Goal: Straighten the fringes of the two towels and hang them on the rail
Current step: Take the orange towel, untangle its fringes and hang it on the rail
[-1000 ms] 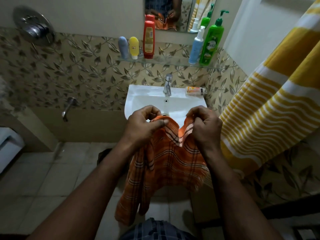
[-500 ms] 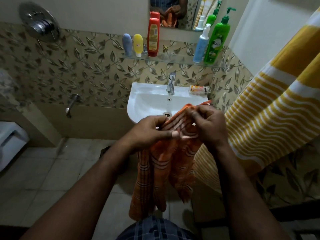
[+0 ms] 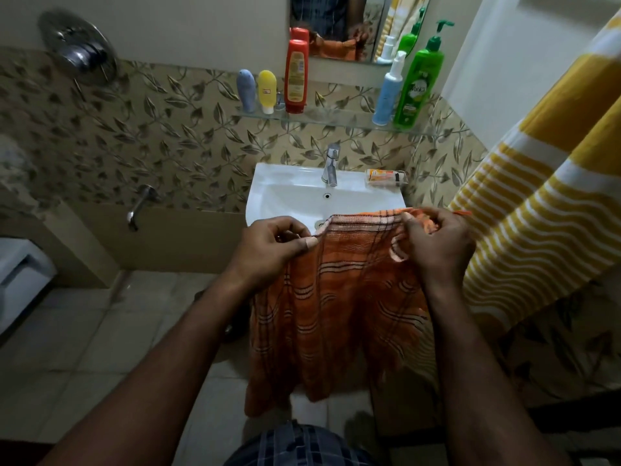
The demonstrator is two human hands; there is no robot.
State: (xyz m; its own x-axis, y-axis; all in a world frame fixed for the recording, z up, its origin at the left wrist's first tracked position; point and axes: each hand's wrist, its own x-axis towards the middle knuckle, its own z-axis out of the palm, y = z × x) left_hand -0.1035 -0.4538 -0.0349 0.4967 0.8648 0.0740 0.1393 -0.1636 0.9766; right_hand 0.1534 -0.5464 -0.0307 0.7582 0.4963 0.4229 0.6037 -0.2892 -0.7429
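Dim bathroom. Leaf-pattern tile wall across upper half, plain wall above. White sink w/ chrome tap at centre; glass shelf of bottles and mirror above it. Chrome shower dial top left. Grey floor tiles lower left.

Single view here, and it rode on the person's head, looking forward and steeply down. The white ceramic washbasin sat dead ahead, just above the middle of the frame, so the camera faced the leaf-patterned tiled wall behind that basin. Close in, too: the left hand and right hand filled the centre just in front of the basin, gripping the orange checked towel. Wide lens: the grey floor tiles left of the basin and the yellow-and-white striped towel right of it both fitted in.
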